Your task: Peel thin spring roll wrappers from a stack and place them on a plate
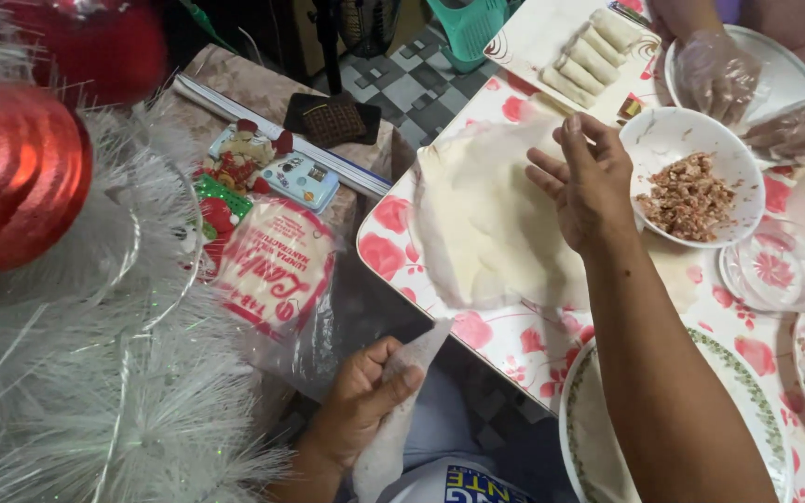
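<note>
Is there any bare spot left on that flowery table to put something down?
Little. A bare strip of the table runs between the wrapper stack and the green-rimmed plate. Around the filling bowl and glass saucer it is crowded.

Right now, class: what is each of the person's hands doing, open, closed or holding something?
Left hand: closed on a thin wrapper sheet, held below the table edge.
Right hand: open, fingers spread, resting on the round wrapper stack.
</note>
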